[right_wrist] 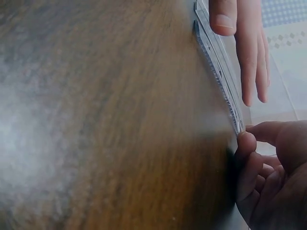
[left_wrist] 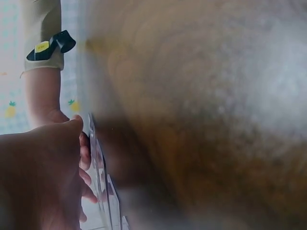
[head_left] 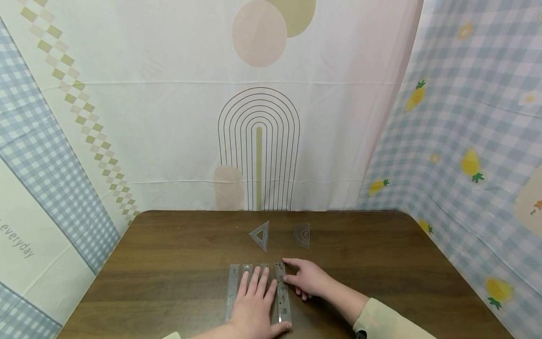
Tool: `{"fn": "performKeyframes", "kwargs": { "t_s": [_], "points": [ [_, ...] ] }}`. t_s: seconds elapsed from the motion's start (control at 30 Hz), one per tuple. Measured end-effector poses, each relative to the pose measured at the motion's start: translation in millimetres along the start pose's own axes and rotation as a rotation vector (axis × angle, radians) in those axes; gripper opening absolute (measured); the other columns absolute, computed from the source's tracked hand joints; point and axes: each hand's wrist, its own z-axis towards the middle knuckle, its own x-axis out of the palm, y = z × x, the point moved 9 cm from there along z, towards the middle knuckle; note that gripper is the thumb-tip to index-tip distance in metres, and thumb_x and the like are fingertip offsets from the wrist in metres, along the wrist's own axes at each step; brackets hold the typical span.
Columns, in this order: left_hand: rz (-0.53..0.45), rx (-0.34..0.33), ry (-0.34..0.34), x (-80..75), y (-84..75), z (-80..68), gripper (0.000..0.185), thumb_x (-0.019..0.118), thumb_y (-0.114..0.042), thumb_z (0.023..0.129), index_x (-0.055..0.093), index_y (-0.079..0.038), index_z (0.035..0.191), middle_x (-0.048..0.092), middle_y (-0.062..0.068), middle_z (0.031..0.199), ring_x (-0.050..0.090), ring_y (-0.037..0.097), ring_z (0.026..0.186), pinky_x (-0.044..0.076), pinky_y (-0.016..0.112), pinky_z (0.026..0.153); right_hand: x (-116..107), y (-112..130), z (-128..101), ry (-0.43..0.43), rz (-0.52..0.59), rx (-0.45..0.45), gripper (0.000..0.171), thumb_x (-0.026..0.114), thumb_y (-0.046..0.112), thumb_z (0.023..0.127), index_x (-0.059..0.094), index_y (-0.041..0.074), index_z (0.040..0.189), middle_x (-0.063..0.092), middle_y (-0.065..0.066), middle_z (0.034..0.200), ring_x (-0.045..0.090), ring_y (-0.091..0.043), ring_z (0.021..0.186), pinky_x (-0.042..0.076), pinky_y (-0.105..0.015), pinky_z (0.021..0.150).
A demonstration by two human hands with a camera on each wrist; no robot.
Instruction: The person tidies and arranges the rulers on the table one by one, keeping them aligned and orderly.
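Several clear rulers lie side by side, lengthwise, near the front of the wooden table. My left hand [head_left: 254,301] rests across them with fingers spread, partly covering the middle ones. The leftmost clear ruler [head_left: 232,287] shows beside it. At the right end of the row is a stencil ruler [head_left: 283,296] with cut-out shapes. The thumb and index finger of my right hand [head_left: 311,278] hold its far right corner, the other fingers curled under. In the right wrist view, that thumb and index finger meet the end of the stacked-looking ruler edges [right_wrist: 223,79].
Farther back on the table [head_left: 190,245] lie a clear triangular set square [head_left: 265,236] and, to its right, a clear protractor [head_left: 301,230]. A patterned cloth [head_left: 182,141] hangs behind the table, with a checked cloth [head_left: 457,122] along the right side.
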Motion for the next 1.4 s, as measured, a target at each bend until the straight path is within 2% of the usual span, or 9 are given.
{"fn": "performKeyframes", "kwargs": {
  "t_s": [0.5, 0.8, 1.1, 1.4],
  "points": [
    [-0.085, -0.029, 0.022, -14.6, 10.4, 2.7, 0.094, 0.036, -0.084, 0.085, 0.043, -0.017, 0.152, 0.027, 0.013, 0.161, 0.018, 0.037, 0.149, 0.011, 0.06, 0.117, -10, 5, -2, -0.054, 0.053, -0.032, 0.054, 0.065, 0.027, 0.097, 0.049, 0.013, 0.147, 0.061, -0.006, 0.062, 0.054, -0.014, 0.041, 0.044, -0.031, 0.038],
    [-0.091, -0.076, 0.022, -18.5, 22.9, 9.6, 0.091, 0.035, -0.081, 0.088, 0.04, -0.018, 0.154, 0.023, 0.012, 0.163, 0.013, 0.038, 0.15, 0.01, 0.062, 0.116, -17, 8, 3, -0.085, 0.057, -0.05, 0.051, 0.064, 0.026, 0.098, 0.051, 0.012, 0.146, 0.063, -0.005, 0.066, 0.055, -0.015, 0.043, 0.045, -0.032, 0.04],
    [-0.139, -0.121, -0.02, -30.4, 35.2, 15.9, 0.09, 0.038, -0.079, 0.089, 0.039, -0.016, 0.154, 0.024, 0.014, 0.162, 0.01, 0.039, 0.15, 0.004, 0.062, 0.116, -22, 11, 6, -0.11, 0.053, -0.057, 0.052, 0.063, 0.026, 0.098, 0.05, 0.012, 0.146, 0.065, -0.007, 0.071, 0.056, -0.017, 0.045, 0.046, -0.034, 0.042],
    [-0.152, -0.167, -0.028, -31.8, 53.2, 28.4, 0.092, 0.035, -0.08, 0.088, 0.037, -0.017, 0.155, 0.026, 0.013, 0.161, 0.011, 0.04, 0.149, 0.001, 0.063, 0.116, -30, 17, 12, -0.149, 0.009, -0.052, 0.052, 0.063, 0.03, 0.098, 0.05, 0.015, 0.146, 0.063, -0.008, 0.071, 0.057, -0.021, 0.048, 0.047, -0.035, 0.044]
  ]
}}
